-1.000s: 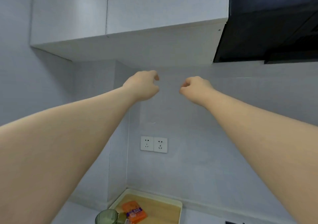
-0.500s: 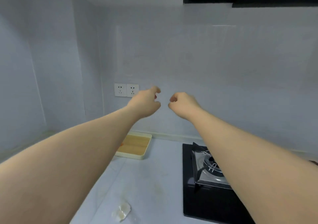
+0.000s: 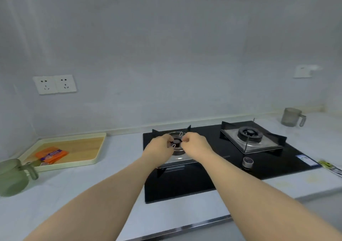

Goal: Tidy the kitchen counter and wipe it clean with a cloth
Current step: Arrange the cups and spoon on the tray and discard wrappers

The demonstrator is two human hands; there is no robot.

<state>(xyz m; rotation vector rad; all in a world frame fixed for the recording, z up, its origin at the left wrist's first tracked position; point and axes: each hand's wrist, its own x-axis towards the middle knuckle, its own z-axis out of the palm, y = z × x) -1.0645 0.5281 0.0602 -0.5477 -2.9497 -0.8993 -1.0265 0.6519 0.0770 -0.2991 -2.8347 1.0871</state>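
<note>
Both my arms reach forward over the white counter [image 3: 83, 189]. My left hand [image 3: 159, 148] and my right hand [image 3: 196, 144] hover side by side above the left burner of the black gas hob [image 3: 185, 183]. Their fingers are curled in and hold nothing. The hands hide most of that burner. A cream tray [image 3: 74, 164] with a wooden floor stands at the back left, with an orange packet [image 3: 50, 154] lying in it. No cloth is in view.
A green mug [image 3: 13, 176] stands at the left edge beside the tray. A grey mug [image 3: 291, 117] stands at the back right. A printed wrapper [image 3: 331, 166] lies right of the hob near yellowish stains [image 3: 312, 177]. Wall sockets [image 3: 55, 84] sit above the tray.
My view has dropped from the wall cupboards to the counter and hob. Both hands came down with it, still curled and close together.
</note>
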